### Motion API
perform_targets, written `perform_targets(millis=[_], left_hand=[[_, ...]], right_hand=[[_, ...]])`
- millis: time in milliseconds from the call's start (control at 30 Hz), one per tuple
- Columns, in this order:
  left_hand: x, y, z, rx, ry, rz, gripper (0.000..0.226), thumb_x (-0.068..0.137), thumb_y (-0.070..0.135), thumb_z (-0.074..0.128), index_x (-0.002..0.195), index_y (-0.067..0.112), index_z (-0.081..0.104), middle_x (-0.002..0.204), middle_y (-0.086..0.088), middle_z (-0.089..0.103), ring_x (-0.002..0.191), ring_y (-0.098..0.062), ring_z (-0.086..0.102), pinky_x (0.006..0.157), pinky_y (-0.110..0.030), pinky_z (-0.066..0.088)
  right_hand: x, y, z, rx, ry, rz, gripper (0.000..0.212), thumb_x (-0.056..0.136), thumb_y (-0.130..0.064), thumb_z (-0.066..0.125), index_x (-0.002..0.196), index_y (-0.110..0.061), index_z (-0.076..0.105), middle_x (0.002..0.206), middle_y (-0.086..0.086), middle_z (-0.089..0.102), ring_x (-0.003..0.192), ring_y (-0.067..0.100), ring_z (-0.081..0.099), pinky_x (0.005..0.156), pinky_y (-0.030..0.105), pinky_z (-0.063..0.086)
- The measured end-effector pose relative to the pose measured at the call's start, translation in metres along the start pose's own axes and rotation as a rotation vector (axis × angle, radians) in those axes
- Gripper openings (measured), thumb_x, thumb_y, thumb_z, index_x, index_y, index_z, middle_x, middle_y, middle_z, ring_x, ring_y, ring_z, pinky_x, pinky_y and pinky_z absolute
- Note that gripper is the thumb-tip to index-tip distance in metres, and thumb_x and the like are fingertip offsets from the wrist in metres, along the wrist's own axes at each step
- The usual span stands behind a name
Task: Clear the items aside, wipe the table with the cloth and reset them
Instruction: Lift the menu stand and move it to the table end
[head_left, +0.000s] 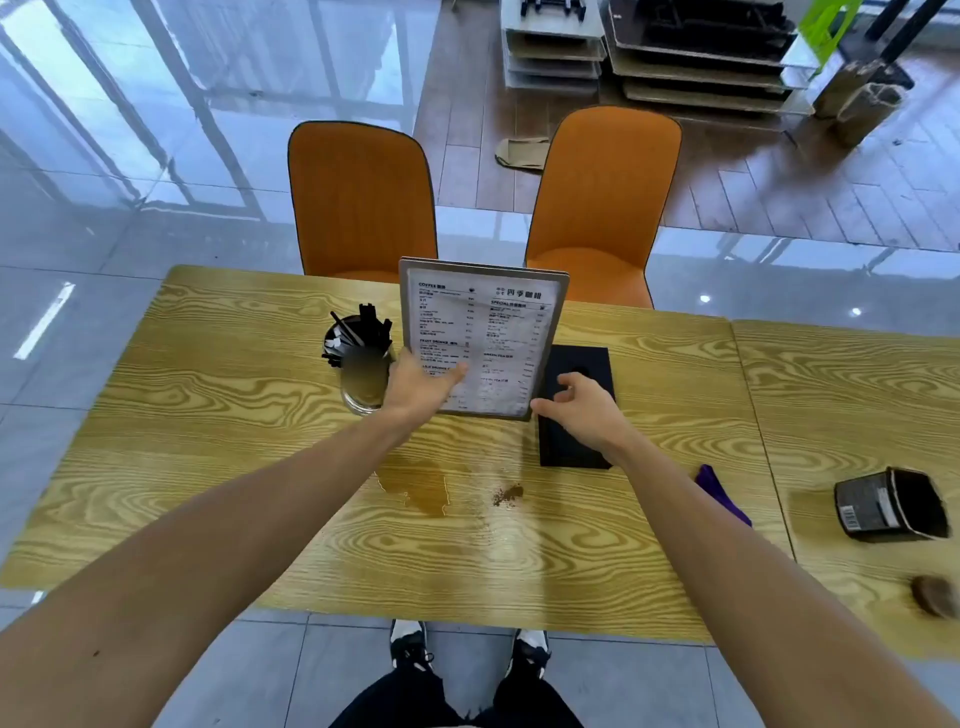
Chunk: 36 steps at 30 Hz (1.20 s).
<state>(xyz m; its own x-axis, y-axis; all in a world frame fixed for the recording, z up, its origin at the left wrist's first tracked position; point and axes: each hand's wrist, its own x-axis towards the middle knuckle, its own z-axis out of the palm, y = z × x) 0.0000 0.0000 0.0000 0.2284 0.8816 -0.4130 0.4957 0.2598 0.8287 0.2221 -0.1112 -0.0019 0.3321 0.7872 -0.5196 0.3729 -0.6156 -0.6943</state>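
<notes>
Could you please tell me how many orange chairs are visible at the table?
2. One orange chair stands at the table's far side, left of the menu stand; the other is beside it, to the right. None appear hidden.

The wooden tabletop (218, 441) in front of me carries a glass of black sticks (360, 358), a black box (574, 410), a purple cloth (719, 491), a brown liquid spill (418, 486) and some brown powder (508, 494). On the adjoining tabletop (841, 384) a dark container (891, 506) lies on its side.
</notes>
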Motion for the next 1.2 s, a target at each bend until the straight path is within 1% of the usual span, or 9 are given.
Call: perform_targets(millis=[200,367,500,667,767,900,1033,1100,1200], left_hand=[[0.02,0.005,-0.014,-0.046,0.015,-0.033,0.12,0.082,0.045,0.079,0.16,0.009,-0.004,0.164,-0.013,0.027,0.152,-0.033,0.024,0.122,-0.054,0.025],[0.03,0.008,-0.014,-0.107,0.038,0.053,0.083,0.084,0.03,0.081,0.149,0.018,0.031,0.142,-0.005,0.057,0.133,-0.027,0.053,0.112,-0.053,0.043],[0.04,0.01,-0.013,-0.027,0.103,0.047,0.082,0.085,0.03,0.08,0.151,0.012,0.036,0.144,-0.009,0.053,0.135,-0.029,0.05,0.112,-0.051,0.043],[0.044,0.012,-0.009,0.158,0.227,0.061,0.051,0.092,0.034,0.072,0.133,0.012,0.051,0.128,-0.007,0.061,0.116,-0.027,0.062,0.098,-0.048,0.053],[0.047,0.013,-0.011,0.287,0.304,0.083,0.038,0.096,0.039,0.065,0.121,0.012,0.057,0.116,-0.005,0.069,0.104,-0.027,0.067,0.088,-0.047,0.056],[0.051,0.013,-0.015,0.266,0.313,0.136,0.031,0.094,0.04,0.067,0.106,0.012,0.061,0.099,0.001,0.071,0.086,-0.021,0.067,0.076,-0.039,0.056],[0.054,0.018,-0.017,0.168,0.316,0.181,0.025,0.092,0.04,0.069,0.098,0.018,0.062,0.083,0.019,0.06,0.072,-0.001,0.058,0.061,-0.018,0.041],[0.059,0.028,-0.02,0.102,0.324,0.193,0.022,0.092,0.039,0.069,0.096,0.02,0.061,0.083,0.02,0.06,0.074,0.002,0.058,0.062,-0.019,0.046],[0.07,0.045,-0.032,0.015,0.328,0.231,0.023,0.092,0.037,0.07,0.098,0.016,0.063,0.091,0.009,0.067,0.085,-0.013,0.067,0.072,-0.032,0.057]], right_hand=[[0.022,-0.02,0.01,0.198,0.088,0.014,0.098,0.089,-0.035,0.08,0.163,-0.014,0.019,0.161,0.011,0.041,0.142,0.029,0.047,0.1,0.036,0.043],[0.04,-0.026,0.022,0.312,0.143,-0.006,0.08,0.093,-0.027,0.077,0.158,-0.014,0.033,0.153,0.005,0.051,0.117,0.014,0.054,0.093,0.031,0.045],[0.053,-0.017,0.023,0.364,0.199,-0.001,0.063,0.097,-0.027,0.072,0.152,-0.017,0.044,0.137,-0.003,0.056,0.116,0.017,0.057,0.09,0.03,0.048],[0.072,-0.012,0.017,0.32,0.225,-0.036,0.015,0.099,-0.031,0.068,0.113,-0.026,0.068,0.11,-0.007,0.075,0.104,0.017,0.07,0.079,0.036,0.058],[0.082,-0.008,0.01,0.219,0.267,-0.08,0.01,0.1,-0.032,0.067,0.105,-0.025,0.071,0.104,-0.005,0.076,0.096,0.016,0.072,0.085,0.045,0.062],[0.089,-0.007,-0.002,0.285,0.238,-0.113,0.01,0.099,-0.032,0.068,0.091,-0.037,0.07,0.093,-0.019,0.075,0.097,0.017,0.075,0.071,0.03,0.065],[0.097,-0.018,-0.017,0.271,0.25,-0.137,0.01,0.098,-0.034,0.069,0.089,-0.034,0.07,0.094,-0.008,0.076,0.092,0.025,0.075,0.082,0.053,0.064],[0.099,-0.031,-0.026,0.247,0.271,-0.178,0.013,0.098,-0.036,0.069,0.085,-0.039,0.069,0.094,-0.01,0.075,0.091,0.021,0.074,0.082,0.053,0.064],[0.104,-0.059,-0.04,0.175,0.309,-0.253,0.013,0.097,-0.039,0.068,0.084,-0.038,0.069,0.093,-0.012,0.075,0.089,0.018,0.074,0.079,0.053,0.064]])
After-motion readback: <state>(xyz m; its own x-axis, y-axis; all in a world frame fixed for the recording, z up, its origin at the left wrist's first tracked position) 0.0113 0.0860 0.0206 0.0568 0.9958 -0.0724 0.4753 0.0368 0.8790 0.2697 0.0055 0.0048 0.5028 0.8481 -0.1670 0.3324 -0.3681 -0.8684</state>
